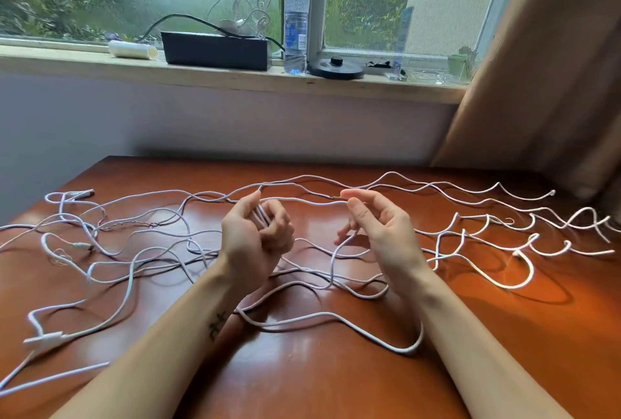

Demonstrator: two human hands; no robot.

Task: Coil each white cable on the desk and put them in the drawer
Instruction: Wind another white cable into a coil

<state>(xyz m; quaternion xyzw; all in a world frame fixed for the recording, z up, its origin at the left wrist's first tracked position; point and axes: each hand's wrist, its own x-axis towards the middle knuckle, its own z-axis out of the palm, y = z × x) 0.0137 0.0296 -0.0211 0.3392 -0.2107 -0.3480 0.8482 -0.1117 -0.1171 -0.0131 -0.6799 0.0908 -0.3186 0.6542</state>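
Several white cables (144, 244) lie loose and tangled across the brown wooden desk (319, 378). My left hand (255, 237) is raised above the middle of the desk, its fingers curled round a few loops of one white cable (260, 215). That cable runs on to the right, where my right hand (376, 227) pinches it near its end between thumb and forefinger. A strand also hangs down past my right hand's lower fingers. A wavy cable (524, 281) lies at the right. No drawer is in view.
A windowsill behind the desk holds a black box (215, 49) with cables on top, a water bottle (295, 25), a white roll (132, 49) and a black round disc (336, 67). A brown curtain (554, 66) hangs at the right.
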